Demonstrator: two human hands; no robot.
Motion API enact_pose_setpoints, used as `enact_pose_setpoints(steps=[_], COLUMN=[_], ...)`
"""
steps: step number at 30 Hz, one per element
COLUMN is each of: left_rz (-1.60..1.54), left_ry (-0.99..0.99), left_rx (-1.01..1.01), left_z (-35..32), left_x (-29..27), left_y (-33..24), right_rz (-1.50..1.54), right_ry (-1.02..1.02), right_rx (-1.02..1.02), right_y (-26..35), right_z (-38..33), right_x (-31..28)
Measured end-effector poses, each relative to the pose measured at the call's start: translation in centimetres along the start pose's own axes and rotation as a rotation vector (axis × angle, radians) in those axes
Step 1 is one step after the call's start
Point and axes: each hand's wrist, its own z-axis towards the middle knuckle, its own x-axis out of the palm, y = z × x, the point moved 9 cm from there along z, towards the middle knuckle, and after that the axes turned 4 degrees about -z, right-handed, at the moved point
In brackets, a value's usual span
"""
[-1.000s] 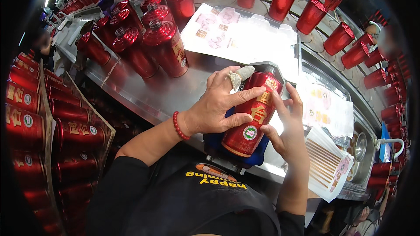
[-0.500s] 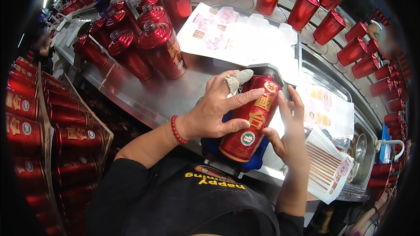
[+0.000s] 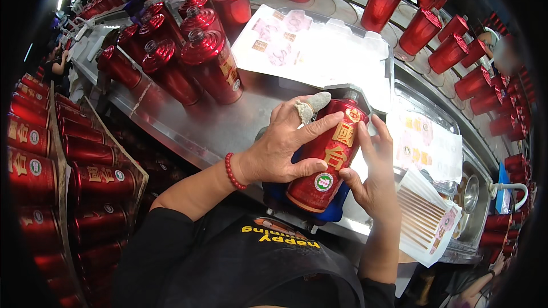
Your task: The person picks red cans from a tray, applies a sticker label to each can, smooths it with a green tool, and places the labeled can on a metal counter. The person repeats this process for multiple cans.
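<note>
A glossy red bottle [image 3: 335,162] with gold characters and a round green-and-white sticker lies tilted on a blue rest [image 3: 333,213]. My left hand [image 3: 279,147] is on its left side, index finger and thumb pressed along the gold characters. A pale finger cover [image 3: 318,101] sits on one finger of that hand, near the bottle's neck. From the right side, my right hand [image 3: 374,174] steadies the bottle, its thumb near the lower characters and fingertips by the upper edge. The bottle is gripped between both hands.
Several red bottles [image 3: 206,60] stand on the metal table [image 3: 171,128] at left. Label sheets [image 3: 337,57] lie ahead; a striped sheet [image 3: 422,211] lies at right. Bottles ride a curved conveyor [image 3: 357,25] behind. Bottle-filled crates [image 3: 103,177] stand left; a white tap [image 3: 508,186] is right.
The bottles on the conveyor have moved to the right. My right hand has shifted slightly left against the bottle; my left hand and the bottle are nearly still.
</note>
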Motion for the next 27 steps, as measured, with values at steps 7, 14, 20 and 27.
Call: enact_pose_setpoints(steps=[7,14,20,27], left_rz=[0.034,0.037,0.069,-0.067], left_ry=[0.009,0.009,0.031,-0.110], left_rx=[0.020,0.027,0.033,0.052], left_z=[0.0,0.1,0.0,0.5], left_x=[0.1,0.1,0.2,-0.9], left_y=[0.0,-0.2,-0.2,-0.7], right_rz=[0.019,0.021,-0.005,0.094], right_ry=[0.014,0.018,0.048,0.024], right_rx=[0.011,0.020,0.017,0.059], right_y=[-0.1,0.1,0.0,-1.5], right_z=[-0.1,0.2,0.2,-0.3], right_x=[0.1,-0.2,-0.3,0.1])
